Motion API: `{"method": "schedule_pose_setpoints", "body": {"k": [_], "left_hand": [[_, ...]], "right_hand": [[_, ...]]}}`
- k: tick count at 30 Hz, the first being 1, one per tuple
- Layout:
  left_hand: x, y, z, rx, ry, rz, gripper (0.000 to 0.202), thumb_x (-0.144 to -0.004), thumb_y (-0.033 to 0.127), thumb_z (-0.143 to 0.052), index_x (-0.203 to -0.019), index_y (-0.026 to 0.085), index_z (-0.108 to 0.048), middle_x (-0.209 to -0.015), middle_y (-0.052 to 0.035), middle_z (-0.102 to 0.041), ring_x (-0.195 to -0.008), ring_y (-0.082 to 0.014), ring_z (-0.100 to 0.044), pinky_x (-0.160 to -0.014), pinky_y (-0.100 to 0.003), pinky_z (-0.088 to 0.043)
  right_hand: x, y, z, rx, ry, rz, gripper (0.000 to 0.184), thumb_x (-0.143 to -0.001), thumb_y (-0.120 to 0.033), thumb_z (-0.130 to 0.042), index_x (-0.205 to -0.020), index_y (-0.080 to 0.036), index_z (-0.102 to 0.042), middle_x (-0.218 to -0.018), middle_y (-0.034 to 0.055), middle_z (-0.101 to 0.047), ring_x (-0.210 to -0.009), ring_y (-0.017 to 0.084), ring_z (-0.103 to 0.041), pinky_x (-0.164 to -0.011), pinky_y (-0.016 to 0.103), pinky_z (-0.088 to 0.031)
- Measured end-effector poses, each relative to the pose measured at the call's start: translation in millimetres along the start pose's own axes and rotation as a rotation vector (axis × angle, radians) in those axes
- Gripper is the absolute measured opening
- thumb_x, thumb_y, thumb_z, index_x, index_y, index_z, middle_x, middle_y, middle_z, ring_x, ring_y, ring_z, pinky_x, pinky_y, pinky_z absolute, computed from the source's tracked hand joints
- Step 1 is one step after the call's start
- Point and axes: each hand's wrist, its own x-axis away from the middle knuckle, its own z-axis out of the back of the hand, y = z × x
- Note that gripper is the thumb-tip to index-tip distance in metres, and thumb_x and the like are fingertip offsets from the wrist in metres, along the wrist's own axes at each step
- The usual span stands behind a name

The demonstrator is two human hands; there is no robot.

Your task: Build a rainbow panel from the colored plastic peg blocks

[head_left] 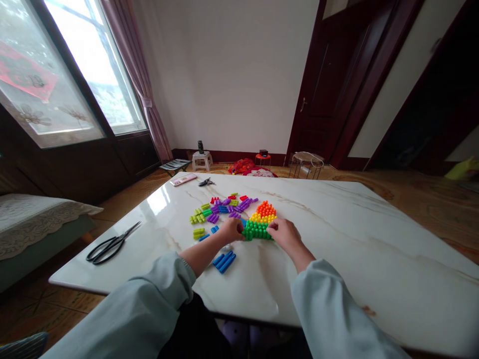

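Note:
Between my two hands lies a piece of beadwork (258, 230) on the marble-patterned table (337, 239), with orange beads at the far end, yellow ones in the middle and green ones nearest me. My left hand (232, 230) pinches its left green edge. With closed fingers my right hand (283, 232) grips the right green edge. Purple bead strips (245, 204) and yellow-green bead strips (197, 218) are scattered beyond and left of my left hand. Closer to me sits a group of blue bead strips (224, 262). The fingertips are partly hidden.
Black-handled scissors (108, 248) lie at the table's left edge. A pink phone-like slab (183, 179) and small dark pliers (206, 182) rest near the far left corner. Beyond the table stand a white stool (202, 159) and a round metal-legged stool (307, 160).

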Motion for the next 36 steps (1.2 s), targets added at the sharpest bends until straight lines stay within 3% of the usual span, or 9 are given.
{"method": "schedule_pose_setpoints", "body": {"k": [10, 15, 18, 21, 23, 26, 29, 32, 36], "left_hand": [[0.6, 5.6, -5.8, 0.011, 0.08, 0.017, 0.023, -0.055, 0.022, -0.078, -0.07, 0.015, -0.061, -0.059, 0.0051, -0.057, -0.057, -0.0109, -0.052, -0.054, -0.021, -0.037], [2.1, 6.9, 9.2, -0.034, 0.074, -0.052, 0.028, -0.062, 0.037, -0.078, -0.073, 0.016, -0.064, -0.067, 0.0014, -0.063, -0.065, -0.014, -0.059, -0.058, -0.022, -0.04], [2.8, -2.8, 25.9, -0.174, 0.179, 0.012, 0.027, -0.079, 0.043, -0.063, -0.083, 0.018, -0.068, -0.083, -0.0042, -0.068, -0.082, -0.0195, -0.062, -0.069, -0.027, -0.045], [3.0, -22.1, 40.3, -0.333, 0.318, 0.149, 0.029, -0.086, 0.031, -0.053, -0.109, 0.019, -0.066, -0.114, -0.0101, -0.065, -0.11, -0.0254, -0.056, -0.089, -0.034, -0.044], [3.0, -37.8, 46.1, -0.394, 0.326, 0.237, 0.042, -0.086, 0.026, -0.051, -0.127, 0.018, -0.056, -0.131, -0.0122, -0.056, -0.125, -0.027, -0.047, -0.1, -0.037, -0.039], [3.4, -59.7, 49.6, -0.41, 0.259, 0.314, 0.055, -0.088, 0.035, -0.047, -0.14, 0.018, -0.042, -0.144, -0.0129, -0.045, -0.136, -0.0305, -0.033, -0.106, -0.044, -0.032], [4.2, -73.1, 50.9, -0.422, 0.165, 0.304, 0.051, -0.086, 0.03, -0.046, -0.137, 0.022, -0.047, -0.146, -0.0109, -0.042, -0.139, -0.0318, -0.03, -0.107, -0.048, -0.03], [4.9, -76.7, 51.0, -0.44, 0.126, 0.292, 0.04, -0.081, 0.019, -0.049, -0.118, 0.023, -0.064, -0.139, -0.0105, -0.049, -0.126, -0.0315, -0.046, -0.106, -0.049, -0.033], [6.6, -72.2, 48.5, -0.441, 0.152, 0.253, 0.032, -0.078, 0.015, -0.053, -0.104, 0.02, -0.071, -0.122, -0.0117, -0.058, -0.114, -0.0293, -0.055, -0.096, -0.04, -0.042]], "right_hand": [[-0.2, -1.0, -1.6, -0.006, -0.017, 0.001, 0.01, -0.076, -0.025, -0.062, -0.078, -0.023, -0.071, -0.084, 0.0021, -0.072, -0.078, 0.016, -0.065, -0.064, 0.023, -0.041], [-0.7, -0.6, -2.5, -0.021, -0.034, -0.003, 0.01, -0.075, -0.026, -0.062, -0.079, -0.023, -0.071, -0.084, 0.0027, -0.072, -0.077, 0.016, -0.064, -0.062, 0.023, -0.041], [-0.5, -1.5, -2.0, -0.023, -0.043, -0.005, 0.011, -0.076, -0.026, -0.062, -0.079, -0.023, -0.071, -0.084, 0.003, -0.072, -0.077, 0.016, -0.064, -0.061, 0.023, -0.041], [-0.6, -2.4, -2.3, -0.019, -0.032, 0.018, 0.01, -0.076, -0.026, -0.062, -0.079, -0.022, -0.071, -0.083, 0.003, -0.072, -0.077, 0.016, -0.064, -0.063, 0.023, -0.042], [-0.7, -2.8, -3.2, -0.02, -0.025, 0.034, 0.011, -0.075, -0.025, -0.062, -0.078, -0.022, -0.071, -0.082, 0.0031, -0.072, -0.077, 0.016, -0.064, -0.064, 0.023, -0.042], [-0.7, -3.4, -4.6, -0.028, -0.021, 0.045, 0.011, -0.075, -0.026, -0.062, -0.078, -0.022, -0.072, -0.081, 0.0031, -0.072, -0.077, 0.017, -0.065, -0.064, 0.024, -0.043], [-0.3, -4.1, -5.1, -0.037, -0.023, 0.041, 0.01, -0.074, -0.026, -0.062, -0.077, -0.023, -0.071, -0.082, 0.0031, -0.072, -0.078, 0.017, -0.065, -0.065, 0.024, -0.043], [0.3, -4.7, -4.4, -0.04, -0.034, 0.04, 0.01, -0.074, -0.026, -0.062, -0.076, -0.023, -0.071, -0.081, 0.0032, -0.072, -0.078, 0.017, -0.065, -0.066, 0.023, -0.043], [1.0, -5.7, -2.8, -0.041, -0.055, 0.041, 0.01, -0.075, -0.026, -0.062, -0.077, -0.023, -0.072, -0.08, 0.0029, -0.071, -0.075, 0.016, -0.064, -0.064, 0.023, -0.043]]}}
